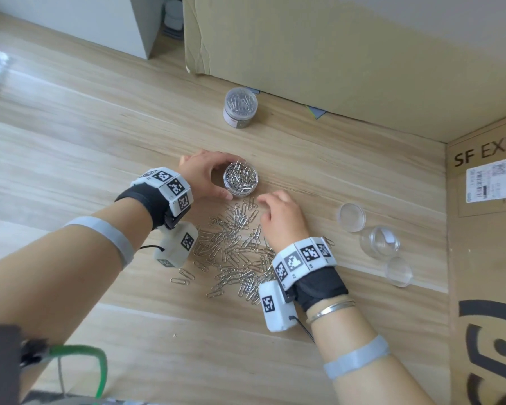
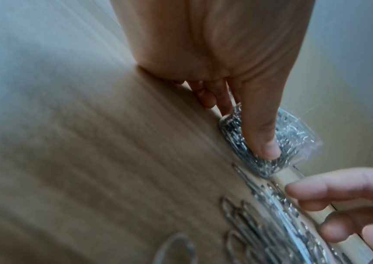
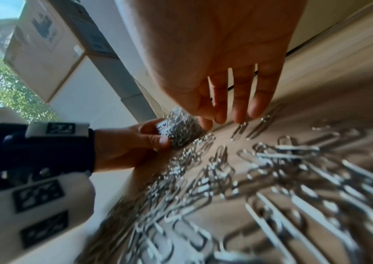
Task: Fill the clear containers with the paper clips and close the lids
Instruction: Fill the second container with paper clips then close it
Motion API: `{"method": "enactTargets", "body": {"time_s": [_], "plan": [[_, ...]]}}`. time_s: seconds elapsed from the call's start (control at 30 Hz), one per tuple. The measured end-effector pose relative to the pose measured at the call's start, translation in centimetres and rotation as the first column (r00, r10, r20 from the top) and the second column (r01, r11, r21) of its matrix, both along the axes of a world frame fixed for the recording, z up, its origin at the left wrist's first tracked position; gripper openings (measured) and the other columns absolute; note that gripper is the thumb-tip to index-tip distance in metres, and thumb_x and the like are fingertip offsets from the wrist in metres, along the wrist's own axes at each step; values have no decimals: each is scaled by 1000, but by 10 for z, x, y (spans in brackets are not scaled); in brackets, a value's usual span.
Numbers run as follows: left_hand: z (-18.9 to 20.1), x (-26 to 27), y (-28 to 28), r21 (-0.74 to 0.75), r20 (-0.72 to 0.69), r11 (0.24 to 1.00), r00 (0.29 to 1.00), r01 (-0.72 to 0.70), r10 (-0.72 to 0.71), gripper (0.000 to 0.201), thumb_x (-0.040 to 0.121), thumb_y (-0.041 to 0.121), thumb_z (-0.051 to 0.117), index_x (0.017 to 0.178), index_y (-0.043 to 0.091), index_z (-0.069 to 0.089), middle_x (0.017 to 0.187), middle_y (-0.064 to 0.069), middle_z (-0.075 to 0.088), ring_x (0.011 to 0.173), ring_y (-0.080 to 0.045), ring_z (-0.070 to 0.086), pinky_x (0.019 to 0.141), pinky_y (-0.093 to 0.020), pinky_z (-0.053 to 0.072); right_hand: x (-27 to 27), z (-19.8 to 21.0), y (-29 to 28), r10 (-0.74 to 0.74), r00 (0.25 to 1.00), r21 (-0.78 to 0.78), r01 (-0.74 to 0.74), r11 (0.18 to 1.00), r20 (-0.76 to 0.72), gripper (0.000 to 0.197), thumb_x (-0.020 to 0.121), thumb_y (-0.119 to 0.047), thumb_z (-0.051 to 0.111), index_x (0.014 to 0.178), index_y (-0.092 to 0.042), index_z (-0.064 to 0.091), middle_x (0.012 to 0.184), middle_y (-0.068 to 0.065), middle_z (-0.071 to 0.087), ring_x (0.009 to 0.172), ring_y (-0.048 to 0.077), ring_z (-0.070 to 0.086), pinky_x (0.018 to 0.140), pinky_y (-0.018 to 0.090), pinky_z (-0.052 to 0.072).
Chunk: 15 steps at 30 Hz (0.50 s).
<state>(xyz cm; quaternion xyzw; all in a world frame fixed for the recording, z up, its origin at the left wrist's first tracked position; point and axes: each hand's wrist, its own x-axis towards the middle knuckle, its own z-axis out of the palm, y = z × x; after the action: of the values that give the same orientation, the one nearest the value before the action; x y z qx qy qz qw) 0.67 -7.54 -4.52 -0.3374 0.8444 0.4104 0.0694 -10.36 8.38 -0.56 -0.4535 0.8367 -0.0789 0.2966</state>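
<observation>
A lidless clear container (image 1: 240, 179) heaped with silver paper clips stands on the wooden table. My left hand (image 1: 205, 176) grips its side, thumb in front and fingers behind; the left wrist view shows the thumb (image 2: 260, 125) pressed on the container wall (image 2: 294, 135). A loose pile of paper clips (image 1: 234, 252) lies just in front of it. My right hand (image 1: 281, 211) hovers over the pile's far edge, its straight fingertips (image 3: 239, 114) touching clips (image 3: 248, 178) beside the container (image 3: 181, 130) and holding nothing.
A full, closed container (image 1: 240, 108) stands further back by a cardboard box (image 1: 333, 54). To the right lie an empty clear container (image 1: 379, 242) and two loose lids (image 1: 351, 216) (image 1: 399, 271). Another cardboard box (image 1: 485, 258) walls the right side.
</observation>
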Motion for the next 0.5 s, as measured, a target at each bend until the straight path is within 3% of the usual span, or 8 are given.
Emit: {"method": "enactTargets", "body": {"time_s": [0.07, 0.13, 0.27, 0.37, 0.43, 0.5], "plan": [[-2, 1, -1, 13, -9, 1000, 1000, 1, -1, 75, 62, 33, 80, 128, 39, 44, 125, 12, 55, 119, -18, 42, 101, -41, 27, 8, -6, 3, 52, 999, -14, -52, 999, -12, 39, 91, -6, 44, 127, -19, 53, 127, 0, 51, 118, 19, 44, 103, 29, 37], [-3, 1, -2, 18, -12, 1000, 1000, 5, -5, 75, 62, 33, 80, 128, 39, 44, 126, 11, 55, 118, -19, 42, 102, -46, 28, 14, -10, 5, 92, 996, -14, -92, 996, 5, 38, 90, -6, 45, 123, -21, 56, 123, -1, 53, 116, 19, 44, 101, 32, 39], [-5, 0, -1, 11, -2, 1000, 1000, -3, 3, 77, 61, 38, 79, 128, 37, 44, 126, 11, 55, 118, -20, 42, 102, -44, 27, 20, -13, 10, 113, 994, -67, -113, 991, 4, 29, 88, -18, 54, 117, -21, 60, 116, -1, 55, 111, 20, 47, 96, 38, 43], [-7, 0, -1, 38, -28, 999, 1000, 9, -7, 85, 47, 54, 71, 127, 38, 45, 125, 9, 57, 116, -22, 46, 102, -50, 32, 24, -13, 8, 194, 981, -2, -194, 981, -28, 64, 77, -46, 67, 133, -27, 43, 128, -4, 47, 118, 19, 41, 100, 36, 40], [-7, -1, -2, 31, -22, 999, 1000, 5, -4, 81, 53, 46, 77, 127, 37, 46, 124, 8, 57, 115, -23, 46, 102, -49, 32, 30, -12, 6, 262, 963, 57, -259, 964, -59, 82, 67, -57, 71, 136, -29, 37, 130, -6, 41, 119, 20, 37, 98, 35, 39], [-6, -1, -2, 10, -17, 1000, 1000, 1, -1, 76, 60, 35, 81, 128, 36, 45, 124, 8, 57, 115, -23, 45, 101, -48, 32, 34, -13, 7, 280, 957, 55, -276, 959, -74, 83, 62, -56, 75, 133, -31, 40, 127, -5, 40, 117, 20, 36, 94, 34, 40]]}}
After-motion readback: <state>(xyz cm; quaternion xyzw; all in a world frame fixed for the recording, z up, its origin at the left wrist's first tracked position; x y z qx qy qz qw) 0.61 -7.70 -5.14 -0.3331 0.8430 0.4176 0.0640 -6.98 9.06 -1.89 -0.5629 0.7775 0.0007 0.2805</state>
